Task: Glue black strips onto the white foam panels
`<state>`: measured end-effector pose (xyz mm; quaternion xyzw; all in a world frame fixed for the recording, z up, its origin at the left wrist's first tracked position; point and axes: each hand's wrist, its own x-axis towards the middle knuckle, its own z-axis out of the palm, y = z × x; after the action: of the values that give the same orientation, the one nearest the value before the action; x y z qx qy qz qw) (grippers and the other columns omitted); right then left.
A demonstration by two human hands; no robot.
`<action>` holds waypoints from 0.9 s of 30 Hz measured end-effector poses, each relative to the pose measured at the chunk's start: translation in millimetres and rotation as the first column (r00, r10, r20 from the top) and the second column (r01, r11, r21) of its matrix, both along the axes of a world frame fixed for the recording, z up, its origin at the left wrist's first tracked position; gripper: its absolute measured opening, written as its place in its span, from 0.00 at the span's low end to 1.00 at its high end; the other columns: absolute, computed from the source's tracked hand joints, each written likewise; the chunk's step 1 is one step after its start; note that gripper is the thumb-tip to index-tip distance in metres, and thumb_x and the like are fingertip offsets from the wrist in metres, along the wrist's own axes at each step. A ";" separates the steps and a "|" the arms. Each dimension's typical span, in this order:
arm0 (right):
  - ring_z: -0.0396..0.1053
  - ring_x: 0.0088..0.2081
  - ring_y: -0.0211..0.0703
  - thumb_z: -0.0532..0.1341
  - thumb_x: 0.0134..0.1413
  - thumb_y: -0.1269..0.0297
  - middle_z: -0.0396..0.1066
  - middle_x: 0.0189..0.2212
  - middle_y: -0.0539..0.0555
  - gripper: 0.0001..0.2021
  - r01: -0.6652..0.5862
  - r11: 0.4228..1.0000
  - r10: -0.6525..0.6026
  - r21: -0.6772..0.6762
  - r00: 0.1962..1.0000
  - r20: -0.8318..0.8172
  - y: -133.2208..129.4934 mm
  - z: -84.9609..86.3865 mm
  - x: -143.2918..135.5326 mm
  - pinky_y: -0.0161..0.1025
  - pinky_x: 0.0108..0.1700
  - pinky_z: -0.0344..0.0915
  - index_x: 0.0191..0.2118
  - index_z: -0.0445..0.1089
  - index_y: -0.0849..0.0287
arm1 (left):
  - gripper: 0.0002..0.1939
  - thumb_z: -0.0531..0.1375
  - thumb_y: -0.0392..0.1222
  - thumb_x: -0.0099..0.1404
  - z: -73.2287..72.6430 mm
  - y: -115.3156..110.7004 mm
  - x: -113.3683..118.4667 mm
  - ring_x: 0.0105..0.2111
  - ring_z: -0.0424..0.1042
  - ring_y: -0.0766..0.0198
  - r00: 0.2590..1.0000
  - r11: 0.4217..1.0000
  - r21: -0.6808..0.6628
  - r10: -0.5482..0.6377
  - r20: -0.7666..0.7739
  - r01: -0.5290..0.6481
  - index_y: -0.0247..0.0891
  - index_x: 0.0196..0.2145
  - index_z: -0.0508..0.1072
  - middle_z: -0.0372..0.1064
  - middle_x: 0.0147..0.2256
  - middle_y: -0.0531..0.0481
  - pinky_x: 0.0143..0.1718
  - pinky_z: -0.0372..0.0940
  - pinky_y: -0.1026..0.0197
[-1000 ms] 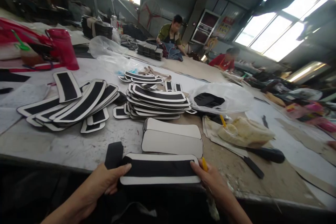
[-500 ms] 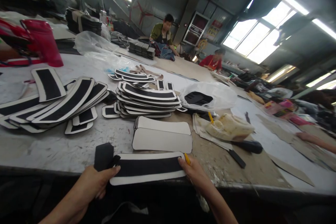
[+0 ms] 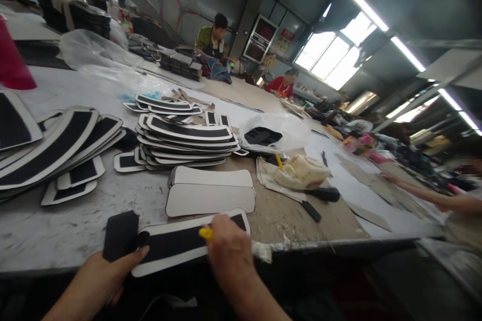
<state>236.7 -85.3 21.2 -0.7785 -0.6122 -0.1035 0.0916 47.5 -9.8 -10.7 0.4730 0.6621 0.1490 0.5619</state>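
Note:
A curved panel (image 3: 173, 241), black in the middle with a white border, lies at the table's front edge. My left hand (image 3: 100, 273) pinches its left end, thumb on top, together with a folded black strip (image 3: 121, 233). Over the panel's right half is my right hand (image 3: 231, 248), fingers closed round a yellow-handled brush (image 3: 206, 233); whitish bristles stick out on the wrist side. Whether the right fingers also touch the panel cannot be made out. Just beyond lies a small stack of plain white panels (image 3: 211, 199).
Piles of black-and-white panels (image 3: 188, 133) stand behind and at left (image 3: 56, 150). To the right are a crusted glue container (image 3: 301, 173), a black-handled tool (image 3: 312, 210) and a plastic bag (image 3: 293, 133). A co-worker's arm (image 3: 422, 190) reaches over the table at far right.
My right hand has left the panel's right end and moved left over its middle, turning the brush so its yellow handle points left. The panel now tilts up to the right. The view has shifted right.

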 end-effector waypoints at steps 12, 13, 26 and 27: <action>0.68 0.25 0.45 0.54 0.50 0.78 0.68 0.24 0.54 0.07 0.065 0.983 -0.035 -0.170 0.983 0.178 22.8 -43.6 1.2 0.36 0.22 0.59 0.28 0.61 0.59 | 0.31 0.60 0.60 0.46 -14.2 3.3 -4.5 0.08 0.54 0.63 0.997 1.000 0.001 -0.027 -0.071 0.027 0.42 0.00 0.53 0.51 0.04 0.50 0.20 0.50 0.59; 0.69 0.25 0.45 0.53 0.51 0.78 0.68 0.24 0.54 0.07 0.093 0.976 -0.056 -0.198 0.981 0.186 19.9 -42.4 8.8 0.36 0.23 0.59 0.28 0.61 0.59 | 0.31 0.60 0.61 0.46 -13.5 2.8 -4.7 0.08 0.54 0.63 0.997 1.000 -0.003 -0.028 -0.070 0.028 0.42 0.00 0.53 0.51 0.04 0.50 0.20 0.50 0.59; 0.71 0.28 0.47 0.48 0.56 0.80 0.69 0.28 0.58 0.11 0.247 0.929 -0.203 -0.275 0.963 0.179 0.6 -40.5 65.2 0.36 0.25 0.60 0.33 0.65 0.62 | 0.30 0.58 0.61 0.48 -6.7 3.5 -7.1 0.10 0.53 0.64 0.998 0.998 0.008 -0.061 -0.002 0.061 0.43 0.01 0.53 0.51 0.05 0.51 0.20 0.50 0.59; 0.71 0.28 0.47 0.48 0.56 0.80 0.69 0.28 0.58 0.11 0.256 0.927 -0.216 -0.275 0.962 0.169 -0.6 -39.1 68.7 0.36 0.25 0.60 0.32 0.65 0.62 | 0.30 0.58 0.61 0.47 -4.8 2.3 -6.6 0.10 0.53 0.64 0.998 0.998 0.016 -0.064 0.007 0.064 0.43 0.01 0.53 0.51 0.05 0.50 0.20 0.50 0.59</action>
<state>305.4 -85.9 -17.8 -0.8427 -0.5272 -0.0744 -0.0804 41.0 -7.5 -15.5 0.4977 0.6432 0.1378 0.5654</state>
